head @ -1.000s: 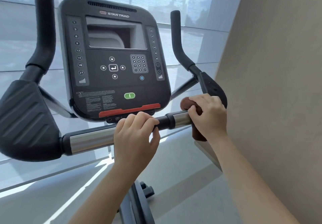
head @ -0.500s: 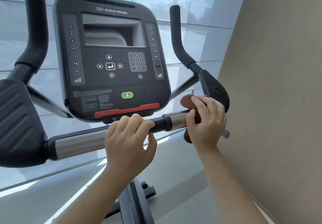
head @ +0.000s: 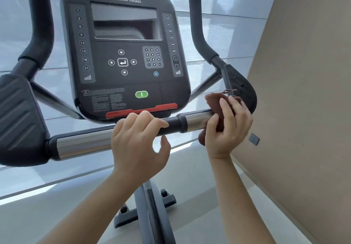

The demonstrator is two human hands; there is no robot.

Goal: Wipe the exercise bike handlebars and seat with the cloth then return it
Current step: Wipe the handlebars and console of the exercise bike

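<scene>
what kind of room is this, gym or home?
Probably a gym or fitness room, though I can't rule out a home: a Star Trac exercise bike console, its handlebar, and a large shaded window behind.
</scene>
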